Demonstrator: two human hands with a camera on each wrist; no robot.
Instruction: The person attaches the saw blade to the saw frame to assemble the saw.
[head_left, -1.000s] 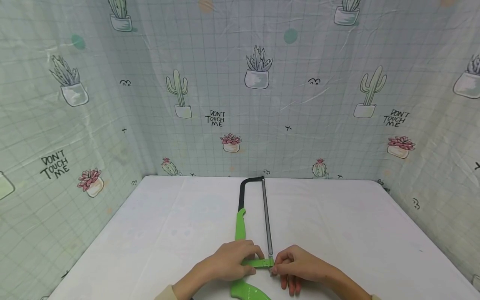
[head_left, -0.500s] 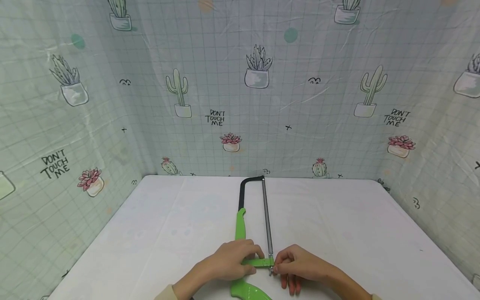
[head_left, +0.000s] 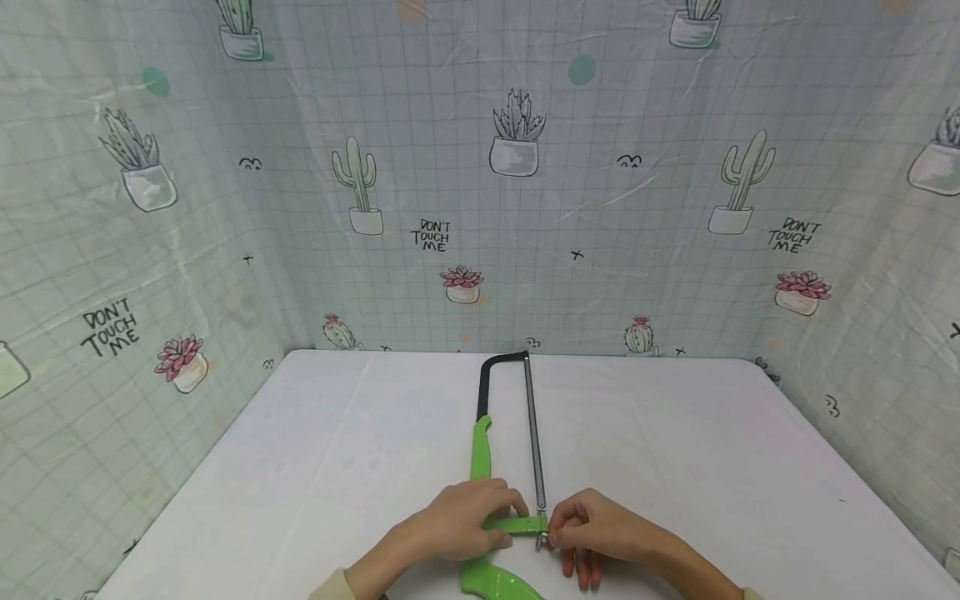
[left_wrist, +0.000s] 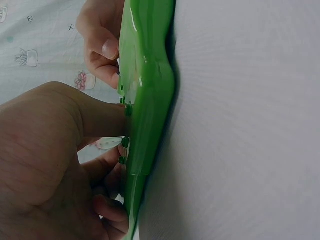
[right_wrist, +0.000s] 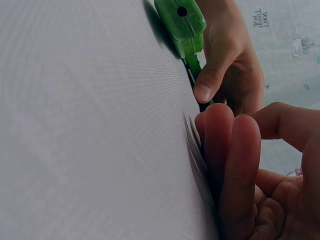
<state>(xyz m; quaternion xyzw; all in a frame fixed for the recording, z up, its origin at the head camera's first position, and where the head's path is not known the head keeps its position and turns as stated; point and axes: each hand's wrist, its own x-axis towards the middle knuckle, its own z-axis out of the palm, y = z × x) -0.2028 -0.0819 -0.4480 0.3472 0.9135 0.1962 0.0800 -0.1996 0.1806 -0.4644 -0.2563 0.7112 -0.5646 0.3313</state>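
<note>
A hacksaw [head_left: 481, 450] with a green and black frame lies lengthwise on the white table, its grey blade [head_left: 534, 437] running along the right side. My left hand [head_left: 468, 518] holds the green frame where the crosspiece branches toward the blade. Thumb and index finger of my right hand [head_left: 600, 527] pinch at a small metal wing nut [head_left: 541, 542] at the blade's near end, just below the crosspiece; the other fingers hang loosely beside it. In the left wrist view, the green handle [left_wrist: 150, 85] runs past my left thumb. The right wrist view hides the nut behind my fingers [right_wrist: 240, 165].
The white table [head_left: 675, 450] extends to both sides of the saw. A patterned cloth [head_left: 480, 208] with cactus drawings stands behind and along the sides of the table. The saw's far black end [head_left: 506, 359] reaches close to the table's back edge.
The wing nut has turned slightly at my right fingertips. Both hands and the hacksaw stay in the same place.
</note>
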